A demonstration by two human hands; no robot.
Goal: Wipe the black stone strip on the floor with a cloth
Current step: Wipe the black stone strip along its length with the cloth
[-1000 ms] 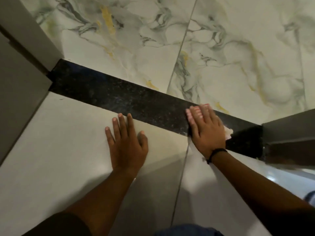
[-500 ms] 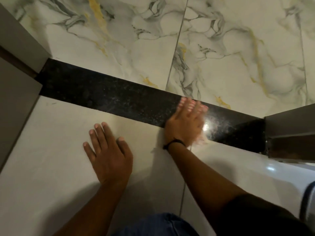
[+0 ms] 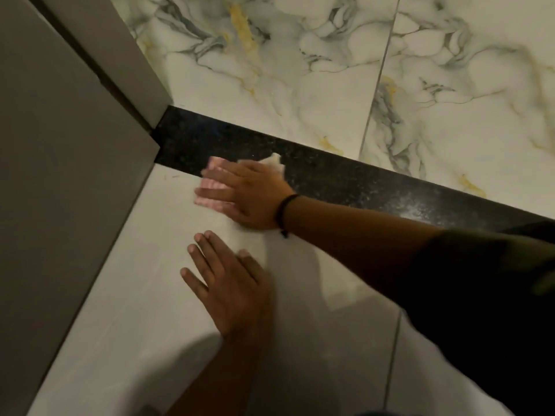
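The black stone strip (image 3: 345,178) runs diagonally across the floor from the grey door frame at the left to the right edge. My right hand (image 3: 243,193), with a black band at the wrist, presses flat on a pale cloth (image 3: 274,162) near the strip's left end. Only a corner of the cloth shows past the knuckles; the fingers are blurred and reach over the strip's near edge onto the plain tile. My left hand (image 3: 228,283) lies flat and spread on the plain white tile just below the right hand, holding nothing.
A grey door frame or wall (image 3: 75,175) stands along the left side and meets the strip's left end. Veined marble tiles (image 3: 300,85) lie beyond the strip. Plain white tiles (image 3: 135,325) with a grout line (image 3: 393,355) lie on the near side.
My right hand has slid the cloth leftward along the strip, from near the right door frame to near its left end. My left hand stays planted on the white tile; the view has shifted left.
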